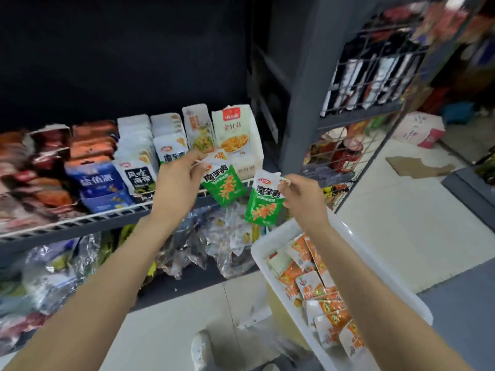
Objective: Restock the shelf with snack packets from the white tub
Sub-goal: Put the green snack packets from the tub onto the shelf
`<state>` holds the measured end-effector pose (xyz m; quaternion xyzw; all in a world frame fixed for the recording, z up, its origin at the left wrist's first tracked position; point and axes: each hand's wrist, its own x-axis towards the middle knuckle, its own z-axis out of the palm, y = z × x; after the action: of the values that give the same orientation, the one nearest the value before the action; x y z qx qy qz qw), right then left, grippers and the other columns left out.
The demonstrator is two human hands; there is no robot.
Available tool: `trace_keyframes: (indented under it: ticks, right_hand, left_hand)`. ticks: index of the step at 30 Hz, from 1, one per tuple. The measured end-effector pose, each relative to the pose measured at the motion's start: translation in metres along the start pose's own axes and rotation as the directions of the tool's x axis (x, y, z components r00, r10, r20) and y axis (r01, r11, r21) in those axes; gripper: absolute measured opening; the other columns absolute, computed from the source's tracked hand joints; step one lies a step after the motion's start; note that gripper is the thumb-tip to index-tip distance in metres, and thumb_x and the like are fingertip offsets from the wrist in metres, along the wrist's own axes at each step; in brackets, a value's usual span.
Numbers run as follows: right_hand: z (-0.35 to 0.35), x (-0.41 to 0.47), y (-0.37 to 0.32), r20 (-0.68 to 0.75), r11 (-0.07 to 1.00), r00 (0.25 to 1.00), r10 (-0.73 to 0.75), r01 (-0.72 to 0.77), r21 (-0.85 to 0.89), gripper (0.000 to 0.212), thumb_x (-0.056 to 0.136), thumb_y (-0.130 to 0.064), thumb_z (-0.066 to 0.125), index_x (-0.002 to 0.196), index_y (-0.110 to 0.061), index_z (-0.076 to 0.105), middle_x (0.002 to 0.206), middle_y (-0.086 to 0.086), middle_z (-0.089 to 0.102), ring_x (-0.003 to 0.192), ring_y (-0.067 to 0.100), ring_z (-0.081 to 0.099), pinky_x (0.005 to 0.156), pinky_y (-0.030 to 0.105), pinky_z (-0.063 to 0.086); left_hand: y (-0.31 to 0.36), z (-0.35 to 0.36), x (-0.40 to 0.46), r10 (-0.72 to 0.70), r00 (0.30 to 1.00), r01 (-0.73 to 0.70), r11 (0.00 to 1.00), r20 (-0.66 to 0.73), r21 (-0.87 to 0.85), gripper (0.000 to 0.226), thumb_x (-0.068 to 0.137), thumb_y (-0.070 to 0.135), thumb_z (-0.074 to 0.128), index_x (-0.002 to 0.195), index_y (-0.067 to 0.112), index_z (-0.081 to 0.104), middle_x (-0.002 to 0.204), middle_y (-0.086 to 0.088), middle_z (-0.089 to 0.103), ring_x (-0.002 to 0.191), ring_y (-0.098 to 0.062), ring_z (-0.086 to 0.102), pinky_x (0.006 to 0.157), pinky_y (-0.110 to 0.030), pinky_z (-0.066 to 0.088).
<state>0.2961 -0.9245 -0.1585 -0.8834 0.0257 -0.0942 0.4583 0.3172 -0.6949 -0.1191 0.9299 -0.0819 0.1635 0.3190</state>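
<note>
Left hand [179,183]: raised in front of the shelf; one green packet [223,186] is pinched by its white top edge between thumb and fingers [197,156], and hangs tilted below them.
Right hand [301,195]: held just right of the left hand; a second green packet [263,202] is pinched at its upper right corner by curled fingers [286,181], the packet hanging to their left.
Packets: both are green and white with an orange picture; they are near each other but apart, and neither is seen resting on the shelf.
Shelf [80,223]: a wire rail runs along its front edge, behind and left of the left fingers; rows of upright packets are stood on it, among them a matching row [171,151] just behind the left fingers.
Tub [270,242]: white, below and right of the right fingers, on the floor [401,236]; orange and white packets [316,285] are lying in it.
Lower shelf: clear plastic bags [187,245] of goods are stored beneath both hands.
Wire rack [375,76]: stands beyond and to the right of the right fingers, with blurred goods behind the grid.
</note>
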Motion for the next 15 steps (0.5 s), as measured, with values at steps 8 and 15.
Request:
trace_keyframes:
  ticks: [8,15]
  right_hand:
    - [0.05,0.054,-0.078,0.071,0.978,0.997,-0.019,0.004,0.208,0.028,0.089,-0.018,0.057,0.074,-0.039,0.065,0.086,0.006,0.07,0.088,0.032,0.065,0.074,0.057,0.053]
    - [0.074,0.073,-0.095,0.098,0.967,0.995,0.017,-0.041,0.25,0.013,0.092,-0.01,0.056,0.089,-0.019,0.065,0.095,0.017,0.066,0.095,0.033,0.062,0.076,0.048,0.057]
  left_hand:
    - [-0.065,-0.06,0.062,-0.009,0.993,0.031,0.981,-0.119,0.19,0.019,0.096,0.018,0.052,0.109,0.009,0.061,0.059,-0.015,0.06,0.048,-0.03,0.051,0.052,-0.034,0.041]
    - [-0.081,-0.039,0.087,0.012,0.988,-0.076,0.908,0.156,0.411,0.02,0.1,0.019,0.041,0.115,0.015,0.053,0.087,-0.016,0.067,0.079,-0.037,0.062,0.063,-0.039,0.046]
